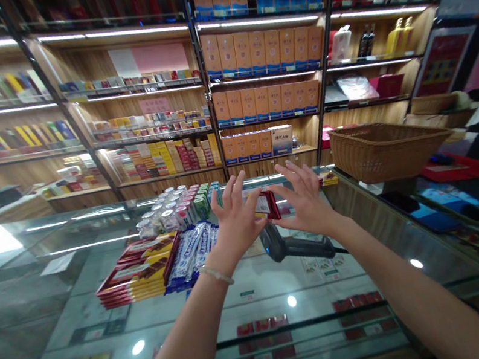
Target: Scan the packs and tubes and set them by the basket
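My two hands are raised together over a glass counter. Between them is a small red packet, pinched at its edges by thumb and forefinger of each hand. My left hand has its other fingers spread upward, and so does my right hand. A bracelet is on my left wrist. Just below the hands a dark barcode scanner lies on the glass.
Stacked chocolate bars and blue-white packs lie left of the hands, with small white bottles behind. A wicker basket stands at right. Lit shelves of orange boxes fill the back wall.
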`<action>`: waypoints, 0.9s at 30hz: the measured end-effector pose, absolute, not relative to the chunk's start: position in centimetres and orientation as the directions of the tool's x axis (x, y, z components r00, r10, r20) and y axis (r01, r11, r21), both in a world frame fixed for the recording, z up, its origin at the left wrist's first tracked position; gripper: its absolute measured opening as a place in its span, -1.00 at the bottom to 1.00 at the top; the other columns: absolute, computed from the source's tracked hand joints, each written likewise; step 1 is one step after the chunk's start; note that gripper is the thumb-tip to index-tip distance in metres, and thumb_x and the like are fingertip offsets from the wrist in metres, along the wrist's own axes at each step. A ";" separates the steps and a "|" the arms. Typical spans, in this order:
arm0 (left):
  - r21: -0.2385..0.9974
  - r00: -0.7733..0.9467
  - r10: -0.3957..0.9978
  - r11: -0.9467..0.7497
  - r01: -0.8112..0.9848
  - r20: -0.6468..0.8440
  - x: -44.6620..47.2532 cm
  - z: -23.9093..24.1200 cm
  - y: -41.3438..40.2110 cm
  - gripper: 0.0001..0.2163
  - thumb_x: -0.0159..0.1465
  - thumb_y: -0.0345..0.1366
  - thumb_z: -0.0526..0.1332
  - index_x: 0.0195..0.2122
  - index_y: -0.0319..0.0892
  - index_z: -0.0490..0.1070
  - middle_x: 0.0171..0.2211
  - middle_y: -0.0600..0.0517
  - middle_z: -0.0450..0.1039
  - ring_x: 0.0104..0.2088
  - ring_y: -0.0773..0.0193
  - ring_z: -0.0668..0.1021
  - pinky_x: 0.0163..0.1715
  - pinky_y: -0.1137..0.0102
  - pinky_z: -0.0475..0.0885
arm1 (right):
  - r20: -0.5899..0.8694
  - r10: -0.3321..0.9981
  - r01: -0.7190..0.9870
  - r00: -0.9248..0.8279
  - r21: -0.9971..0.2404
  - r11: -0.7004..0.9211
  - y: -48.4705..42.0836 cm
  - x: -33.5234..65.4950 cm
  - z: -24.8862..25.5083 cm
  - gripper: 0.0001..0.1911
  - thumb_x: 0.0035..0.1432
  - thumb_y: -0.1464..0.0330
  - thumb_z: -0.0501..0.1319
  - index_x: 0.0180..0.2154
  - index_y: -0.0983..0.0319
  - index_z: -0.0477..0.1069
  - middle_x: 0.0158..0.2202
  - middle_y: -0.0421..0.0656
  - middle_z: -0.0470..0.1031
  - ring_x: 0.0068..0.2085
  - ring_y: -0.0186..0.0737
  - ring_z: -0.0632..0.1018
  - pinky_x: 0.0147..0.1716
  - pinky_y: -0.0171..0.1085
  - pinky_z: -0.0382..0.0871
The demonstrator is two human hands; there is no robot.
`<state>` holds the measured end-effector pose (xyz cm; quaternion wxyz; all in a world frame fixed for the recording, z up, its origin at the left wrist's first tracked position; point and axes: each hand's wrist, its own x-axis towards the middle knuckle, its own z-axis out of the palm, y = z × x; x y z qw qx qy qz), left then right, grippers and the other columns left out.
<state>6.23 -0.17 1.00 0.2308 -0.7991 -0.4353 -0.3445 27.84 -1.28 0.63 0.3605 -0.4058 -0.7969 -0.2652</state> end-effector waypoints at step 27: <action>0.041 0.423 0.503 -0.678 0.734 0.753 5.9 0.5 -0.1 -0.38 0.15 -0.09 0.50 0.25 0.16 0.44 0.56 -0.11 -0.22 0.51 -0.26 -0.02 0.43 -0.20 -0.16 | 0.671 0.680 0.855 -0.295 -0.132 0.501 1.4 29.0 -2.0 -0.28 0.11 0.08 0.43 0.28 -0.04 0.36 0.53 0.01 -0.02 0.50 0.23 0.05 0.38 0.31 -0.04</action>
